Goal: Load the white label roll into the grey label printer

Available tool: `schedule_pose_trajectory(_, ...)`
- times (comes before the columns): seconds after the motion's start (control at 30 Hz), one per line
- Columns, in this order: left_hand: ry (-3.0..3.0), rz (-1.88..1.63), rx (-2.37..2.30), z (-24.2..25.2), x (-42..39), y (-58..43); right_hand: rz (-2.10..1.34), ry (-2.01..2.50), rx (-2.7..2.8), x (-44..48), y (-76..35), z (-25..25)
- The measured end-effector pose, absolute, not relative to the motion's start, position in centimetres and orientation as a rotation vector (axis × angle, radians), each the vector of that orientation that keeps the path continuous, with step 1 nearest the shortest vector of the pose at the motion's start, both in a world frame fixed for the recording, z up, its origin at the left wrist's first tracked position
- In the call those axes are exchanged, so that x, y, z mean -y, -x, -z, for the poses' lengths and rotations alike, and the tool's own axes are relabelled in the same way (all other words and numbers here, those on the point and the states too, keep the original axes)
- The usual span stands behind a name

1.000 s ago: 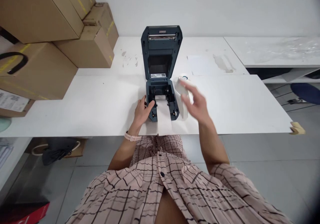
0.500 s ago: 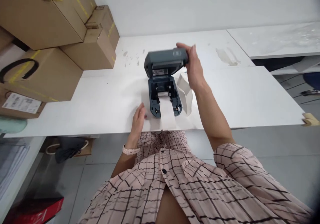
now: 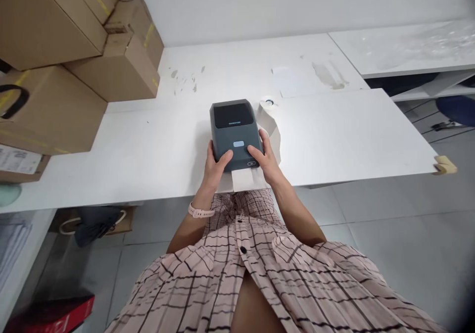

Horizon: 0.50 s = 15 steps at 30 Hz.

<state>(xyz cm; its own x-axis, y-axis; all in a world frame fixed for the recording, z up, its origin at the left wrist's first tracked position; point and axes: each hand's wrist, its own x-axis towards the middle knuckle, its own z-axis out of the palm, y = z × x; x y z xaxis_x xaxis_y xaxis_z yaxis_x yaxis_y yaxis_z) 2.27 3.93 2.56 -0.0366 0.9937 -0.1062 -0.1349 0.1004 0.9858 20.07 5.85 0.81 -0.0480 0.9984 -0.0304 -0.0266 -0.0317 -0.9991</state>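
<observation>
A dark blue-grey label printer [image 3: 234,134] sits near the front edge of the white table, its lid down. My left hand [image 3: 215,166] grips its front left corner, thumb on top of the lid and fingers along the side. On the front right corner my right hand [image 3: 266,159] does the same, thumb on the lid. A strip of white label paper [image 3: 243,180] comes out of the printer's front and reaches the table edge. Behind and right of the printer lies a loose roll of label paper [image 3: 272,125], its curled band partly hidden by my right hand.
Cardboard boxes [image 3: 111,66] are stacked at the left end of the white table [image 3: 341,135]. Clear plastic film [image 3: 426,46] covers the surface at the back right. Padding [image 3: 445,165] is fixed to the table's right corner. A dark bag [image 3: 97,225] is below on the left.
The printer's lid, raised in my right hand before, is now down. My right hand has come forward to the front right corner, and my left hand has moved onto the front left corner.
</observation>
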Motion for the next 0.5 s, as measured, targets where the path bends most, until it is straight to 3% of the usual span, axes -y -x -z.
schedule_pose_trajectory(0.27, -1.11, -1.298, -1.173, -1.7, -4.0, -2.4, -1.278, 1.154, 1.137, -5.8, -19.8, -0.5)
schedule_pose_trajectory(0.5, -0.911, -1.343, -1.613, 0.1, 2.5, -2.8, -1.227, 1.168, 1.113, -6.2, -19.7, 0.3)
